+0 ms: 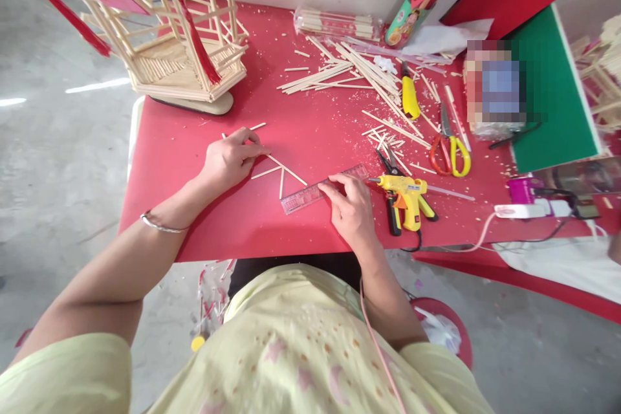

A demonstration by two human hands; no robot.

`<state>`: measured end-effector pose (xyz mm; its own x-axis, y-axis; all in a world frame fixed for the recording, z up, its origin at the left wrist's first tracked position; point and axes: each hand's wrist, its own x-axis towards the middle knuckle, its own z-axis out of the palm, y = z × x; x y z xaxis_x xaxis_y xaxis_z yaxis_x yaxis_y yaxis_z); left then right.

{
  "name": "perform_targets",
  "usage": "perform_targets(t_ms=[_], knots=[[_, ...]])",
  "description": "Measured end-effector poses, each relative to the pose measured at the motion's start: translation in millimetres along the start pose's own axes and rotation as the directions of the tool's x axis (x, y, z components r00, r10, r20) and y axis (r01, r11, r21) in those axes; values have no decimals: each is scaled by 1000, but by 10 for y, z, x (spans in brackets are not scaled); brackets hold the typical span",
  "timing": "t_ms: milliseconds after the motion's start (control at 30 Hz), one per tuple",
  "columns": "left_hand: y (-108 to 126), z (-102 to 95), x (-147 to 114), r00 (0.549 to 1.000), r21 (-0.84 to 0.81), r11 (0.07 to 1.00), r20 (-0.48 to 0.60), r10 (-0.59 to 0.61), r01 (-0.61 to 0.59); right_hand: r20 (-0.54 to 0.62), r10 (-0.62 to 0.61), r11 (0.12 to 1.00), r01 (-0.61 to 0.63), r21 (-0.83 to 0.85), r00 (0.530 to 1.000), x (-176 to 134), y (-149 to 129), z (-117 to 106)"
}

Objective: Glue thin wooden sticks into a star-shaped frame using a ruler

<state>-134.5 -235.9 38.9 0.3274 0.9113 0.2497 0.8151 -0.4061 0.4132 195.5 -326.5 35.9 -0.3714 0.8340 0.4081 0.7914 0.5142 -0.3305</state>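
My left hand [233,159] is closed, its fingertips pinching one end of a thin wooden stick [287,169]. Short sticks branch off that one toward me, and other stick ends poke out behind the hand. Whether they are all joined, I cannot tell. A clear plastic ruler [303,200] lies slanted on the red table, its left end close to the stick tips. My right hand [350,207] grips the ruler near its middle with thumb and forefinger. Just right of this hand rests a yellow glue gun [405,194], on top of black-and-yellow pliers [394,217].
Loose sticks [344,74] and shavings litter the back of the red table [194,142]. Scissors [452,149] and a yellow-handled cutter [409,97] lie at right. A stick-built pavilion model [179,68] stands back left. A white power strip [531,209] with cables sits far right.
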Motion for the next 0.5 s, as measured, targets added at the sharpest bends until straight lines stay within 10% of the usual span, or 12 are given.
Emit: perform_targets(t_ms=[500], knots=[[3, -11, -1, 1000, -6, 1000, -1, 10, -10, 15, 39, 999, -39, 17, 999, -10, -10, 3]])
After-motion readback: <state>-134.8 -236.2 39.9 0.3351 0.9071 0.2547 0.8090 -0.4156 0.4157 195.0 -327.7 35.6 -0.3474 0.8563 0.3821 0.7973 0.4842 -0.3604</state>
